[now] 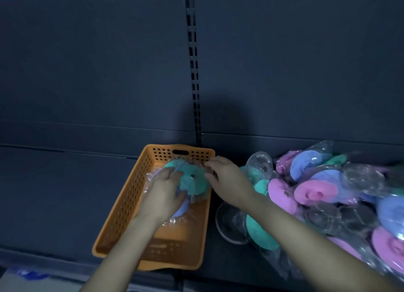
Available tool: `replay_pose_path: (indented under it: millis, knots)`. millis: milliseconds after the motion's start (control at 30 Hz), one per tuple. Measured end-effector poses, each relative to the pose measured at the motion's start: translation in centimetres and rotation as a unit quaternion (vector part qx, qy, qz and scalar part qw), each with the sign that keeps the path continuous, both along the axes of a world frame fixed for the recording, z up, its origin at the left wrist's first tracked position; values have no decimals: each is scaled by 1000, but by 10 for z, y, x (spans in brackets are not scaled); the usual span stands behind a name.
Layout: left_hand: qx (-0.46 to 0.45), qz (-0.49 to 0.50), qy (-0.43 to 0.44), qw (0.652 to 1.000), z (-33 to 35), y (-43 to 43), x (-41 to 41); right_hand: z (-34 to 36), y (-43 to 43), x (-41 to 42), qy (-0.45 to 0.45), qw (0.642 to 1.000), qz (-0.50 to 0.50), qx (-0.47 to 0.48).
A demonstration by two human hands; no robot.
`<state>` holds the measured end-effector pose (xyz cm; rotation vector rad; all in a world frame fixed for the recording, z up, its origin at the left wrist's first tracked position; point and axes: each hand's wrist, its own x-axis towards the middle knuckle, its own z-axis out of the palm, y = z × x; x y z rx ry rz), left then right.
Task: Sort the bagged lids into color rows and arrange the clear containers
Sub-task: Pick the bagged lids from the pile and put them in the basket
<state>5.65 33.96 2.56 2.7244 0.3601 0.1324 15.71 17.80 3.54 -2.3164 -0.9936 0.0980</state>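
Observation:
An orange perforated basket sits on the dark shelf. Inside it lie bagged lids: a green bagged lid on top and a blue bagged lid partly under my left hand. My left hand rests over these bags with its fingers curled on the plastic. My right hand reaches over the basket's right rim, fingers bent at the green lid's bag; whether it grips is unclear. To the right lies a pile of bagged lids in pink, blue and green, with clear containers among them.
The dark shelf back panel rises behind, with a slotted upright in the middle. A clear container and a green lid lie between basket and pile. Bare shelf stretches left of the basket.

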Motion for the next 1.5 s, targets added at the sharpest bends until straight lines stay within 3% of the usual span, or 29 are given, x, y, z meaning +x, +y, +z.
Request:
replay_pose_path:
  millis: [133, 333, 400, 467, 633, 733, 833, 1067, 1300, 1500]
  knots:
    - [-27, -45, -67, 996, 12, -47, 0, 2, -62, -5, -31, 999, -26, 15]
    - [-23, -191, -134, 972, 15, -118, 4, -9, -150, -14, -10, 995, -81, -54]
    - [-19, -225, -110, 968, 7, -140, 8, -14, -171, -21, -3, 991, -84, -106]
    - [-20, -248, -31, 968, -4, -157, 10, -21, -189, -28, 3, 988, -73, -135]
    - [93, -306, 137, 938, -27, -174, 13, -44, -223, -50, -6, 983, -43, -180]
    - [153, -303, 161, 927, -39, -174, 13, -60, -237, -58, -17, 971, -30, -236]
    - [153, -294, 150, 931, -41, -174, 17, -71, -246, -64, -33, 962, -17, -270]
    - [171, -301, 45, 937, -48, -174, 20, -70, -252, -62, -60, 981, -43, -178]
    - [34, -209, -89, 973, -54, -178, 22, -70, -262, -76, -106, 967, -162, -163]
    - [-45, -113, -96, 988, -47, -185, 28, -75, -267, -79, -91, 945, -152, -276]
